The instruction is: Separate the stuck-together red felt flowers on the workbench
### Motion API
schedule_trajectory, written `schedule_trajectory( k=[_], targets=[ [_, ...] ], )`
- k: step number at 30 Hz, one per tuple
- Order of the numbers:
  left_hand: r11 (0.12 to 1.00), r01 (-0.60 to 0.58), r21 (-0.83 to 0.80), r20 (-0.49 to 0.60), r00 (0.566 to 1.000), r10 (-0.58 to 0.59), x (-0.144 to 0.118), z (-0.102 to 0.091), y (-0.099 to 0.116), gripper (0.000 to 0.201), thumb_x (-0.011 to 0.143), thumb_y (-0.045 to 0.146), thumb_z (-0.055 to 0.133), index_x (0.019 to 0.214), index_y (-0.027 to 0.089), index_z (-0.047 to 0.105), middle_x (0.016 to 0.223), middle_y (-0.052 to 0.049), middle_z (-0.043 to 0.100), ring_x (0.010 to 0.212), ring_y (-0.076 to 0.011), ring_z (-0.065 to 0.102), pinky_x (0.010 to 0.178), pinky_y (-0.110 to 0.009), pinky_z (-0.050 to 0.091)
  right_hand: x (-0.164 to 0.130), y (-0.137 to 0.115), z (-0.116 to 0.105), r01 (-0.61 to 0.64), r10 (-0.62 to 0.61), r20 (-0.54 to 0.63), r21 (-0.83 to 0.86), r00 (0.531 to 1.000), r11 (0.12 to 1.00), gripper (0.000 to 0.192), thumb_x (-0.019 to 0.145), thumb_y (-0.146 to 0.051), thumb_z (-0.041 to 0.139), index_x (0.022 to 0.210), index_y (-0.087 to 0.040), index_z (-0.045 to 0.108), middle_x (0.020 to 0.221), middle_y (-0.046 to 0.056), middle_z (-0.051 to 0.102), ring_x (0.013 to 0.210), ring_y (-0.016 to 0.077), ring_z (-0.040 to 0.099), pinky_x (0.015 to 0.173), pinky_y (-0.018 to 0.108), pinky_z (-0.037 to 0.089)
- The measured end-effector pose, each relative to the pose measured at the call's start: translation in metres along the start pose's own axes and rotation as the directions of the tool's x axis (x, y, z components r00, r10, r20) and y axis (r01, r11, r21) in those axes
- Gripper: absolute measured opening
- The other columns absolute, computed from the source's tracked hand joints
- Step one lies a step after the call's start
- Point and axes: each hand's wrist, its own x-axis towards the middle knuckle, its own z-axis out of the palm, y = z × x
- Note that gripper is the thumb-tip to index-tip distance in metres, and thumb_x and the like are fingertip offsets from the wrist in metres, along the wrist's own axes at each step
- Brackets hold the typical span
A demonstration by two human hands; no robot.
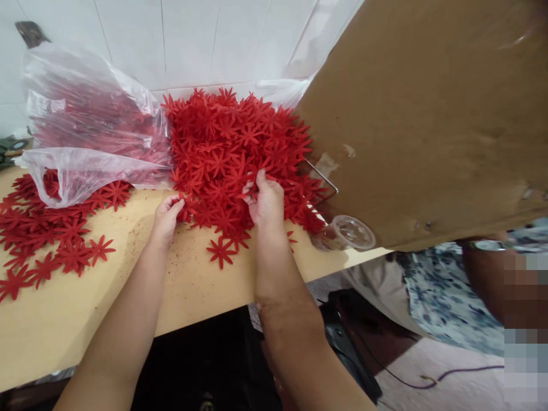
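A large heap of red flower cut-outs (222,142), each with several narrow petals, is piled against the wall. At the heap's lower left edge my left hand (168,214) is closed, thumb and finger pinching a red flower cut-out (186,209). My right hand (266,197) reaches into the front of the heap with its fingers curled around red petals; how many pieces it grips is hidden. One loose flower cut-out (221,252) lies flat on the table between my two forearms.
A clear plastic bag (98,114) full of red pieces stands at the left, with more loose flowers (47,228) before it. To the right are a clear plastic cup (353,233), a bent metal wire (322,177) and a big brown board (428,125). Another person's patterned clothing (449,297) shows beyond.
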Motion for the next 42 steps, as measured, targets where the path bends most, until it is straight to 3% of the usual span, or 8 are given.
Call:
schedule_trajectory(
  k=[4, 8, 16, 24, 28, 33, 39, 42],
  targets=[
    [1.000, -0.015, 0.018, 0.006, 1.000, 0.015, 0.000, 0.000, -0.001, 0.013, 0.064, 0.021, 0.060, 0.074, 0.017, 0.054, 0.063, 0.004, 0.059, 0.053, -0.0068, 0.053, 0.057, -0.021, 0.042, 0.001, 0.002, 0.000, 0.116, -0.119, -0.037, -0.078, 0.992, 0.990, 0.046, 0.072, -0.059, 0.051, 0.053, -0.017, 0.046, 0.037, -0.008, 0.040, 0.030, 0.0025, 0.036, 0.030, 0.015, 0.028],
    [0.999, -0.030, 0.043, 0.004, 1.000, 0.030, 0.002, -0.002, -0.004, 0.012, 0.064, 0.021, 0.060, 0.073, 0.017, 0.054, 0.063, 0.003, 0.059, 0.054, -0.0067, 0.052, 0.055, -0.020, 0.041, -0.001, -0.001, 0.002, 0.061, -0.061, -0.006, 0.009, 0.998, 0.998, 0.047, 0.071, -0.063, 0.047, 0.065, -0.017, 0.053, 0.048, -0.006, 0.049, 0.038, 0.0033, 0.046, 0.036, 0.015, 0.038],
    [1.000, -0.021, 0.024, 0.018, 1.000, 0.020, 0.004, -0.003, -0.005, 0.013, 0.064, 0.021, 0.061, 0.075, 0.017, 0.056, 0.064, 0.003, 0.060, 0.054, -0.0068, 0.052, 0.056, -0.021, 0.040, 0.001, 0.002, 0.000, -0.011, 0.008, 0.030, 0.113, 1.000, 0.994, 0.017, 0.062, -0.017, 0.068, 0.071, -0.018, 0.053, 0.060, -0.008, 0.060, 0.055, 0.0026, 0.058, 0.053, 0.014, 0.048],
    [1.000, -0.027, 0.008, 0.019, 0.999, 0.027, 0.008, -0.005, -0.009, 0.016, 0.062, 0.023, 0.062, 0.075, 0.017, 0.055, 0.063, 0.004, 0.059, 0.053, -0.0064, 0.051, 0.056, -0.020, 0.039, 0.002, 0.000, 0.005, -0.028, 0.026, -0.047, -0.046, 0.999, 0.999, 0.037, 0.075, -0.051, 0.052, 0.062, -0.016, 0.052, 0.040, -0.007, 0.049, 0.031, 0.0041, 0.042, 0.030, 0.015, 0.035],
    [1.000, -0.024, 0.011, 0.019, 1.000, 0.024, 0.009, -0.005, -0.010, 0.017, 0.062, 0.024, 0.062, 0.075, 0.017, 0.054, 0.064, 0.003, 0.059, 0.053, -0.0069, 0.052, 0.054, -0.020, 0.039, 0.007, -0.022, 0.007, -0.040, 0.052, 0.093, -0.125, 0.994, 0.991, 0.015, 0.068, -0.026, 0.067, 0.072, -0.016, 0.056, 0.057, -0.005, 0.061, 0.050, 0.0053, 0.057, 0.049, 0.017, 0.050],
    [0.999, -0.043, 0.016, 0.042, 0.998, 0.043, 0.008, -0.005, -0.011, 0.017, 0.062, 0.026, 0.062, 0.074, 0.017, 0.053, 0.062, 0.004, 0.058, 0.053, -0.0067, 0.051, 0.054, -0.020, 0.039, 0.018, -0.047, 0.005, -0.004, 0.045, 0.210, -0.193, 0.977, 0.981, 0.034, 0.052, 0.009, 0.066, 0.076, -0.014, 0.058, 0.067, -0.002, 0.065, 0.064, 0.0079, 0.062, 0.063, 0.022, 0.054],
    [0.999, -0.046, 0.012, 0.049, 0.998, 0.045, 0.008, -0.005, -0.012, 0.012, 0.065, 0.021, 0.059, 0.074, 0.016, 0.054, 0.062, 0.003, 0.058, 0.053, -0.0068, 0.051, 0.056, -0.021, 0.040, 0.044, -0.042, -0.007, 0.156, -0.145, 0.059, -0.312, 0.988, 0.937, 0.022, 0.061, 0.000, 0.062, 0.073, -0.017, 0.054, 0.069, -0.004, 0.058, 0.059, 0.0084, 0.057, 0.051, 0.026, 0.056],
    [0.999, -0.041, 0.015, 0.044, 0.998, 0.040, 0.008, -0.004, -0.011, 0.006, 0.067, 0.017, 0.057, 0.073, 0.016, 0.054, 0.061, 0.003, 0.058, 0.054, -0.0070, 0.052, 0.059, -0.021, 0.041, 0.059, -0.039, -0.018, 0.296, -0.274, 0.112, -0.398, 0.955, 0.868, 0.018, 0.066, -0.014, 0.064, 0.081, -0.019, 0.057, 0.087, 0.001, 0.060, 0.070, 0.0116, 0.059, 0.052, 0.030, 0.056]
  ],
)
